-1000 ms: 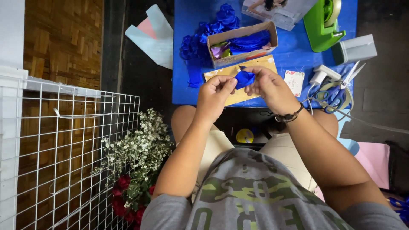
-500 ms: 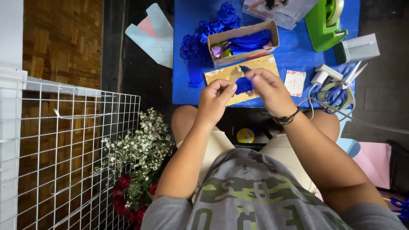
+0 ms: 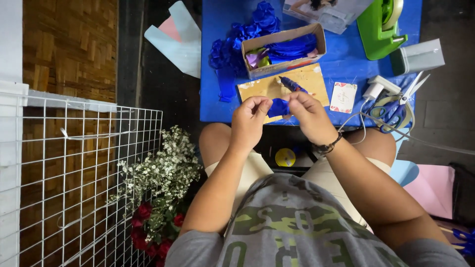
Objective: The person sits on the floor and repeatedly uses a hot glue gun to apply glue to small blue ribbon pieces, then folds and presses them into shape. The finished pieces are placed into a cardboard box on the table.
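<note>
Blue ribbon piece (image 3: 278,107) pinched between left hand (image 3: 250,121) and right hand (image 3: 309,116) fingers.

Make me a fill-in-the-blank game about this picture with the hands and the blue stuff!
1. Both hands, the left hand and the right hand, pinch a small piece of ribbon coloured ____.
2. The tape dispenser on the blue table is coloured ____.
3. The white flowers lie beside roses coloured ____.
4. The right wrist wears a ____.

Missing words: blue; green; red; bracelet
</note>
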